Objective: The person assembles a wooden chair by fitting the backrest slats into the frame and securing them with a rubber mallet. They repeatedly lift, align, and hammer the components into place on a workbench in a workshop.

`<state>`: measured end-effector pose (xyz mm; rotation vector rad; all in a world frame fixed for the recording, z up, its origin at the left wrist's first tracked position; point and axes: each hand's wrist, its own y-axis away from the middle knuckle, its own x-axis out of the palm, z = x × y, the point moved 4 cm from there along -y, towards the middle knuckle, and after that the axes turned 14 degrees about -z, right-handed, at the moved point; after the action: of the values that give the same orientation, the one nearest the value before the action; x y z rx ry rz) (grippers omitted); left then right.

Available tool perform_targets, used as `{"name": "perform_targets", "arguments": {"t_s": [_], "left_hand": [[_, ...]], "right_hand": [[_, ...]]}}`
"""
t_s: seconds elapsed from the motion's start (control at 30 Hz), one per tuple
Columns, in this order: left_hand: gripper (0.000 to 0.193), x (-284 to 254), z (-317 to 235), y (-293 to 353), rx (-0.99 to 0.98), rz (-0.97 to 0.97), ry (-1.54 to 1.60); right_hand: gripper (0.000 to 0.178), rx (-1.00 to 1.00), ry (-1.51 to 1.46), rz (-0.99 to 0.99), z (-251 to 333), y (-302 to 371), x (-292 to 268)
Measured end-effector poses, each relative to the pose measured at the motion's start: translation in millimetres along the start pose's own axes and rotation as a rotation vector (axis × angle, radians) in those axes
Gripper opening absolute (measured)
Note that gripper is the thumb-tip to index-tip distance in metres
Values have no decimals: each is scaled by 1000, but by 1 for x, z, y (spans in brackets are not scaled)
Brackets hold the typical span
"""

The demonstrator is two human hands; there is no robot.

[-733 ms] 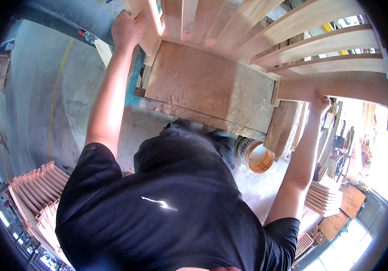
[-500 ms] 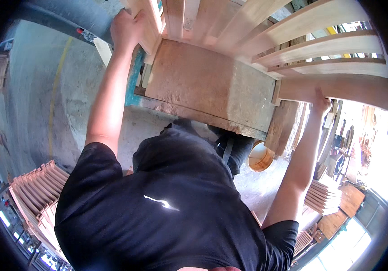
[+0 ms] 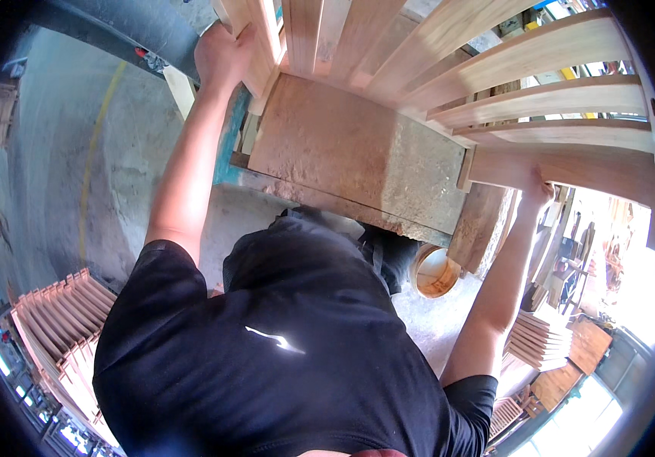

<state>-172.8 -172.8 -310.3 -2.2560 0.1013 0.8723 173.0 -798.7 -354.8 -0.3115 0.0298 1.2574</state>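
A slatted wooden frame (image 3: pixel 563 160) stands on the far part of the worktable (image 3: pixel 327 137), its pale slats running away from me. My left hand (image 3: pixel 222 55) is closed around the outer board at the frame's left end. At the other end, my right hand (image 3: pixel 538 186) grips the lower edge of the wide right-hand board, with the fingertips partly hidden by the wood. Both arms are stretched wide apart. The frame's far side runs out of the picture at the top.
A round, open bucket (image 3: pixel 436 272) stands on the floor below the table's right end. Stacked curved wooden pieces (image 3: pixel 65 316) lie at lower left, and another wooden stack (image 3: pixel 541 339) at lower right. A dark metal beam (image 3: pixel 126 34) crosses the upper left.
The frame and both hands sit slightly lower in the picture, as do the table and bucket. Both hands keep their hold.
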Motion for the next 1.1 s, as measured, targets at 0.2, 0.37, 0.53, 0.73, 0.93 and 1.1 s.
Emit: {"name": "perform_targets", "arguments": {"t_s": [0.2,0.37,0.53,0.73,0.93,1.1], "left_hand": [[48,-3,-8,1,-15,58,-21],[50,24,25,2,163,-23,-4],[41,-1,-6,8,-34,29,103],[42,11,-2,2,-6,-4,238],[48,16,18,4,3,-84,234],[48,9,4,6,-63,-12,136]], "right_hand": [[35,1,-21,-33,-1,-1,4],[33,-222,182,71,-28,-23,-14],[27,-129,199,-84,-12,-3,5],[21,-459,514,-128,-33,-29,-30],[29,-163,67,-23,-11,-3,-1],[28,-124,102,-72,9,9,1]]}}
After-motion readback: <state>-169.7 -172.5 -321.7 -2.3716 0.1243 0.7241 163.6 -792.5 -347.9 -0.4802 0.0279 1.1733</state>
